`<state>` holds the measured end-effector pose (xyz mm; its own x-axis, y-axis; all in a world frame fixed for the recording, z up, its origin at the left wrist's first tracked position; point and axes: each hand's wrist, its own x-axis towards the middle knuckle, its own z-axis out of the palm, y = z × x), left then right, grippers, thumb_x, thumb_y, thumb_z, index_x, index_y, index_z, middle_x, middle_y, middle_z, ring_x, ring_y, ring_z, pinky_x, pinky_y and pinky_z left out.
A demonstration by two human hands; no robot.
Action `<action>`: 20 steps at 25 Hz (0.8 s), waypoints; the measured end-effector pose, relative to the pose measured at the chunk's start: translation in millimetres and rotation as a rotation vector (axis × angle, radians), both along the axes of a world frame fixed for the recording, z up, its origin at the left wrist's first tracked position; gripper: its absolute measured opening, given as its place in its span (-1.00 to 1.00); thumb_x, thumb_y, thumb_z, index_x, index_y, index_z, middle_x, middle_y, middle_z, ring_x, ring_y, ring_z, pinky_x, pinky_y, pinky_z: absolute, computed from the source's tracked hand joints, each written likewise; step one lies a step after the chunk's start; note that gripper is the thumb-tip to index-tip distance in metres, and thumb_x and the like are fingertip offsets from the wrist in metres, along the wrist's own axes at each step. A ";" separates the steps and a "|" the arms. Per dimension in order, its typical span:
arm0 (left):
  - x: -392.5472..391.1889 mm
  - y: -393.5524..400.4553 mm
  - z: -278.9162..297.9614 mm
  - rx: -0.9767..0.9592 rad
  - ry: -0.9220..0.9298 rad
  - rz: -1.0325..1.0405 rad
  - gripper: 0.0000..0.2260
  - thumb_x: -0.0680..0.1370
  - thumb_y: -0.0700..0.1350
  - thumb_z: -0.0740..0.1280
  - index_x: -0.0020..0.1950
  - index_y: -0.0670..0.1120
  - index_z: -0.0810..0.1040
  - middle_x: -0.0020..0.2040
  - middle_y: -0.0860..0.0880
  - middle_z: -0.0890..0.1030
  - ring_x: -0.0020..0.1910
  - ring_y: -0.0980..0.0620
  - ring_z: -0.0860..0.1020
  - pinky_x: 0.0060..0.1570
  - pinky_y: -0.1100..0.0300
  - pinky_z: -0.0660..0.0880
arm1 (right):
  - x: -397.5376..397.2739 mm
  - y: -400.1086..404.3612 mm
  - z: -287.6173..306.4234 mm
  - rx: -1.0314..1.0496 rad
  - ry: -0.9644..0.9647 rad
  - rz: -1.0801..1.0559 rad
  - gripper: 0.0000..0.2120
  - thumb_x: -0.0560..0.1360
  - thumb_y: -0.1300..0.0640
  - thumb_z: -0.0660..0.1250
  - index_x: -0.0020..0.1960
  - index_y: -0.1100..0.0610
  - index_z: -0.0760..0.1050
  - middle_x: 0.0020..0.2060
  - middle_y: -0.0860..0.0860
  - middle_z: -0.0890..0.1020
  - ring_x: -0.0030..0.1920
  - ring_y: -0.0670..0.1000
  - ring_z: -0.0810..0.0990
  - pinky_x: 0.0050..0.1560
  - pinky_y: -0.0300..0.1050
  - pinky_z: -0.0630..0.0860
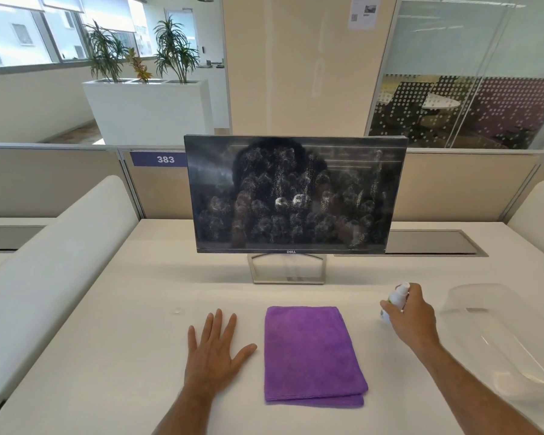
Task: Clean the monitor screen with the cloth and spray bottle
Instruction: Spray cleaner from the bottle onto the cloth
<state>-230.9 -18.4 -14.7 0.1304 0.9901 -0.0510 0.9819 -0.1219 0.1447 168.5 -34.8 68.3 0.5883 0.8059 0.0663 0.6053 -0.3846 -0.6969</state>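
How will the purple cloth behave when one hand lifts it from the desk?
The purple cloth lies folded in soft layers, so it will probably droop and unfold if lifted by one edge. It looks thin and fluffy, so likely light. Its nap should grip well, not slip.

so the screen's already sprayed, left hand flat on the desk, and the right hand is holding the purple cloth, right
Not quite. The head view shows the right hand gripping the spray bottle, not the purple cloth, which lies folded and untouched between the hands. The screen is sprayed and the left hand lies flat on the desk.
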 end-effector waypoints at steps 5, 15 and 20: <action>0.3 2.8 -0.3 0.016 0.015 0.003 -0.14 0.39 0.57 -0.28 0.61 0.18 -0.15 0.64 0.01 -0.16 0.61 0.00 -0.20 0.50 -0.19 -0.28 | 15.0 12.7 -4.6 -0.038 0.004 -0.003 -0.50 0.50 0.10 0.47 0.31 0.24 0.34 0.13 0.32 0.60 0.08 0.36 0.58 0.07 0.12 0.51; 0.9 1.7 1.7 0.010 0.019 0.009 -0.14 0.39 0.56 -0.29 0.61 0.18 -0.17 0.64 0.02 -0.18 0.61 0.01 -0.22 0.51 -0.19 -0.28 | 27.4 21.8 -15.1 -0.094 0.016 -0.005 -0.46 0.50 0.08 0.48 0.34 0.24 0.32 0.16 0.31 0.59 0.09 0.36 0.57 0.05 0.09 0.49; 0.9 2.0 -1.0 0.013 0.010 0.020 -0.15 0.39 0.57 -0.27 0.61 0.19 -0.15 0.64 0.03 -0.16 0.61 0.02 -0.21 0.51 -0.18 -0.29 | 28.1 20.0 -19.8 -0.103 0.032 -0.023 -0.42 0.45 0.09 0.52 0.33 0.22 0.32 0.13 0.29 0.60 0.05 0.34 0.59 0.02 0.07 0.49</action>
